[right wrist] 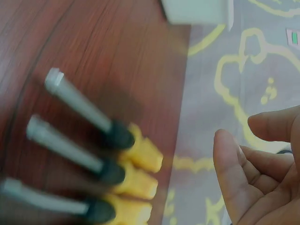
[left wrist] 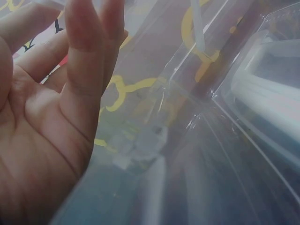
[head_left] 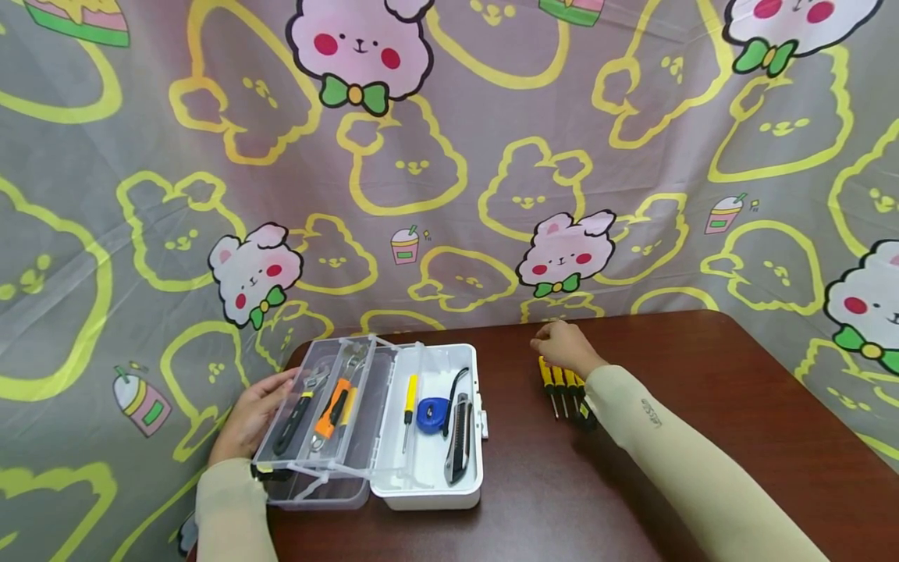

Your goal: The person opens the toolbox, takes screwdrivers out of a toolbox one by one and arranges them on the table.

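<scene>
A toolbox [head_left: 426,501] with a white base and clear tiered trays stands opened out at the left. My left hand [head_left: 254,414] holds the outer edge of its raised clear tray; the left wrist view shows the palm [left wrist: 51,117] beside the blurred plastic. My right hand [head_left: 570,347] hovers over several yellow-handled screwdrivers [head_left: 558,382] lying side by side on the table. In the right wrist view, the thumb and forefinger of this hand [right wrist: 262,173] are apart with nothing between them. Nearby, the screwdrivers [right wrist: 145,154] point their metal shafts away from the hand.
The white base holds a yellow screwdriver [head_left: 410,394], a blue tape measure [head_left: 431,414] and a utility knife [head_left: 460,441]. An adjustable wrench [head_left: 298,417] and an orange-handled tool [head_left: 330,417] lie in the trays. Patterned cloth [head_left: 449,179] hangs behind the brown table [head_left: 548,492].
</scene>
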A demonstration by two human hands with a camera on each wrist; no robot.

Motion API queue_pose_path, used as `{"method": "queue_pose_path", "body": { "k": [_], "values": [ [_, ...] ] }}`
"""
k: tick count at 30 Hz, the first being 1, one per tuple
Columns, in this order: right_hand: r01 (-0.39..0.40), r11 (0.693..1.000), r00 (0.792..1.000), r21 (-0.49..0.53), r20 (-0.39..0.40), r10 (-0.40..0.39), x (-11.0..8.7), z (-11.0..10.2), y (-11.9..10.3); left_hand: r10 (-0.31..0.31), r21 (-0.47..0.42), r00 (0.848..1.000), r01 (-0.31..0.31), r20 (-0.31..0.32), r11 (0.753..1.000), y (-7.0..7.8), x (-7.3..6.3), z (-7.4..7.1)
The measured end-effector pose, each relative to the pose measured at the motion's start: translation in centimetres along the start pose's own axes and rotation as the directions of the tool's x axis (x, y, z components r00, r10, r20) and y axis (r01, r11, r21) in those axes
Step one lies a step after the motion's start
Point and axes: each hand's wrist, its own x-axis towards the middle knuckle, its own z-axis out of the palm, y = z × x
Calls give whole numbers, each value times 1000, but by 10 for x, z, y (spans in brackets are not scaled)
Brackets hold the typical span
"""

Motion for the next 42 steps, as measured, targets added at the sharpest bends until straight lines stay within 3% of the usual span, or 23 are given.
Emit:
{"method": "queue_pose_path", "body": {
  "k": [15,29,37,42],
  "values": [
    [107,994,994,30,12,-107,0,40,-60,-19,-3,1000,19,-2,1000,0,-1,0],
    [271,961,961,-60,74,-266,1,69,-128,-38,14,999,38,-11,999,2,-3,0],
    [298,954,948,-17,124,-294,-1,89,-145,-45,-17,999,45,-3,999,3,-2,0],
    [340,939,936,-51,117,-333,0,98,-154,-50,-16,999,50,-7,999,3,-1,-1]
  ]
}}
